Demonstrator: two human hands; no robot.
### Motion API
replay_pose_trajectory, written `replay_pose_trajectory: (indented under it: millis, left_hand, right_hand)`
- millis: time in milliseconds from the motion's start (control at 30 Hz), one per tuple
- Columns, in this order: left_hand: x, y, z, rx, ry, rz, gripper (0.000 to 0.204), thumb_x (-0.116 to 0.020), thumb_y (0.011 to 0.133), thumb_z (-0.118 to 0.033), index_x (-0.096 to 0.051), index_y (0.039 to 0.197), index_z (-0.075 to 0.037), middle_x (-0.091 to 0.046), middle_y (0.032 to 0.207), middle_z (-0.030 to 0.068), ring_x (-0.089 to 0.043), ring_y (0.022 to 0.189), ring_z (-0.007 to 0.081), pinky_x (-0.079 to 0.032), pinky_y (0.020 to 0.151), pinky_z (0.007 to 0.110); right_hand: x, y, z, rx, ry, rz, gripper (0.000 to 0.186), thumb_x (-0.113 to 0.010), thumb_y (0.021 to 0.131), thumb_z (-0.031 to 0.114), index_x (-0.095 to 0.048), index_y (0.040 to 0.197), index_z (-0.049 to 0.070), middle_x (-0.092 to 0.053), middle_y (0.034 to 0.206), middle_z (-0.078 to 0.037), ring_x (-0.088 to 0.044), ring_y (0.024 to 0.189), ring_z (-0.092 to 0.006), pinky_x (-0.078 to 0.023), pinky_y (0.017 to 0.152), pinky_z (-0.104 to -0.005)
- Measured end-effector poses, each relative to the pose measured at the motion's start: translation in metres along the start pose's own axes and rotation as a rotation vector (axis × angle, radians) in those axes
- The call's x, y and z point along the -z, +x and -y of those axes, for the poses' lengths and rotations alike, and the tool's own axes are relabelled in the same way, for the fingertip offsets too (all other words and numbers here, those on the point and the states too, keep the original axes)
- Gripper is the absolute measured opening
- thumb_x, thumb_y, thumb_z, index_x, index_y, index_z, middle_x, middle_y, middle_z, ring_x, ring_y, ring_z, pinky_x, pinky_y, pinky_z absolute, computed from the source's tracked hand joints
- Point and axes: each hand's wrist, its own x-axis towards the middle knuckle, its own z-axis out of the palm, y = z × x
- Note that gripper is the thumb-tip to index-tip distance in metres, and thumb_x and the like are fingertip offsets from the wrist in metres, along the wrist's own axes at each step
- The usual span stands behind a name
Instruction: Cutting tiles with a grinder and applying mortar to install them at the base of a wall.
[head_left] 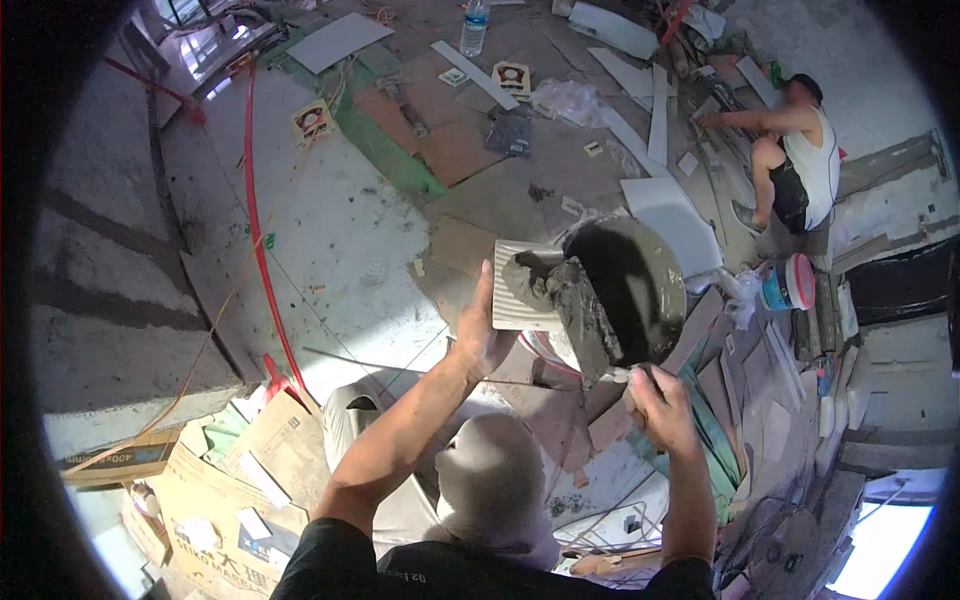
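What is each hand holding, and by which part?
The left hand holds a ribbed tile by its left edge; the right hand, a mortar-coated trowel by its handle.

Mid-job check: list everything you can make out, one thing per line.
tile: one, off-white, centre
mortar: one lump, grey, on tile
trowel: one, grey-coated, right of tile
bucket: one, dark inside, behind trowel
water bottle: one, clear, top centre
hose or cable: one, red, left
tub: one, white, blue and red, right
boards: several, white, upper floor
cardboard: several pieces, brown, lower left and elsewhere
co-worker: one, white top, upper right
left hand: one, bare, holding tile
right hand: one, bare, holding trowel
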Motion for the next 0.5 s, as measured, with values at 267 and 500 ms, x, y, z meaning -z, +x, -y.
replay_pose_trajectory:
  millis: [267, 500]
  left_hand:
    - [0.006, 0.001, 0.005, 0.037, -0.004, -0.075, 0.092, -0.054, 0.106, -0.077, -0.047, 0.166, -0.009, -0.055, 0.165, 0.0097, -0.053, 0.149, 0.0272, -0.036, 0.129, 0.043]
    - [0.014, 0.001, 0.004, -0.024, -0.233, -0.064, 0.074, -0.053, 0.11, -0.069, -0.06, 0.153, -0.01, -0.07, 0.145, 0.0105, -0.068, 0.131, 0.0269, -0.055, 0.117, 0.042]
  right_hand:
    - [0.029, -0.031, -0.013, 0.013, -0.413, -0.314, 0.036, -0.061, 0.114, 0.033, -0.073, 0.116, -0.001, -0.075, 0.093, -0.021, -0.073, 0.083, -0.0389, -0.056, 0.077, -0.0468]
    - [-0.033, -0.041, -0.134, 0.288, -0.937, -0.665, 0.021, -0.075, 0.102, 0.021, -0.067, 0.11, 0.003, -0.069, 0.109, -0.023, -0.069, 0.088, -0.046, -0.057, 0.076, -0.0552]
